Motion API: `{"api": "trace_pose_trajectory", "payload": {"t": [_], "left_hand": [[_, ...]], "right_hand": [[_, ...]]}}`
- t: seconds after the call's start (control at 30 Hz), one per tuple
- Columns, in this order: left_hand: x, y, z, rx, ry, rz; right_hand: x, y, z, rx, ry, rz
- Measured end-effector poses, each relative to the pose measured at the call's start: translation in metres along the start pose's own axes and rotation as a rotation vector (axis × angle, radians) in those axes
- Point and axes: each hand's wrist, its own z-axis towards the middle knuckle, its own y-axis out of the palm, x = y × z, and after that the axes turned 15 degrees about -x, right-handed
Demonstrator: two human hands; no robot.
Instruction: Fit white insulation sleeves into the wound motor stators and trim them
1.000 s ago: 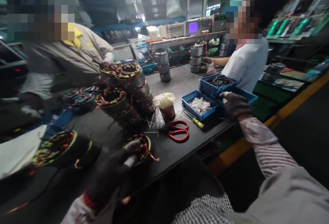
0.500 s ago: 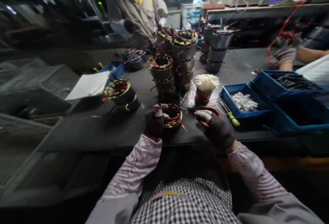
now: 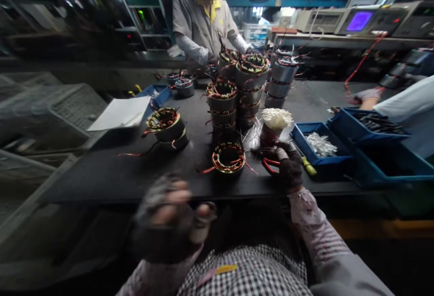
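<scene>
My left hand (image 3: 172,214), in a dark fingerless glove, is raised in front of the table edge, blurred. Its fingers are bent and the thumb stands apart, with nothing visible between them. A wire-wound motor stator (image 3: 228,158) with red leads sits upright on the table, touched by neither hand. My right hand (image 3: 288,167) is low beside the cup of white sticks (image 3: 276,121), fingers bent together. A red-handled cutting tool (image 3: 271,165) shows at its left side, partly covered by the hand. What the fingertips hold is hidden.
Stacked stators (image 3: 222,106) stand behind the single one. Another stator stack (image 3: 166,126) is at left, near a white sheet (image 3: 120,112). Blue bins (image 3: 322,144) and a yellow-handled tool (image 3: 308,166) lie right. A co-worker (image 3: 206,29) stands opposite; another person's hand (image 3: 368,97) is at right.
My left hand has let go of the stator and drawn back toward me. My right hand has shifted forward toward the cup. The view has tilted, and the co-worker opposite is seen more fully.
</scene>
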Motion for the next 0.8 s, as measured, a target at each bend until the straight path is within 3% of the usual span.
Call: {"api": "trace_pose_trajectory", "payload": {"t": [0.1, 0.2, 0.33, 0.43, 0.5, 0.7, 0.8], "left_hand": [[0.012, 0.025, 0.017, -0.109, 0.217, 0.128], [0.015, 0.041, 0.06, -0.304, 0.142, 0.323], [0.02, 0.025, 0.108, -0.635, 0.053, 0.458], [0.032, 0.012, 0.131, -0.884, 0.014, 0.556], [0.04, 0.009, 0.14, -0.973, -0.017, 0.592], [0.047, 0.015, 0.145, -0.979, -0.118, 0.528], [0.042, 0.023, 0.124, -0.807, 0.017, 0.558]], "right_hand": [[-0.008, -0.012, 0.027, 0.142, -0.107, -0.216], [-0.022, -0.011, 0.061, 0.099, -0.14, -0.498], [-0.039, 0.001, 0.091, 0.019, -0.117, -0.751], [-0.04, 0.004, 0.095, 0.006, -0.126, -0.784], [-0.035, 0.0, 0.092, 0.012, -0.13, -0.782], [-0.024, -0.024, 0.072, 0.002, -0.178, -0.764], [-0.022, -0.031, 0.038, 0.014, -0.218, -0.763]]}}
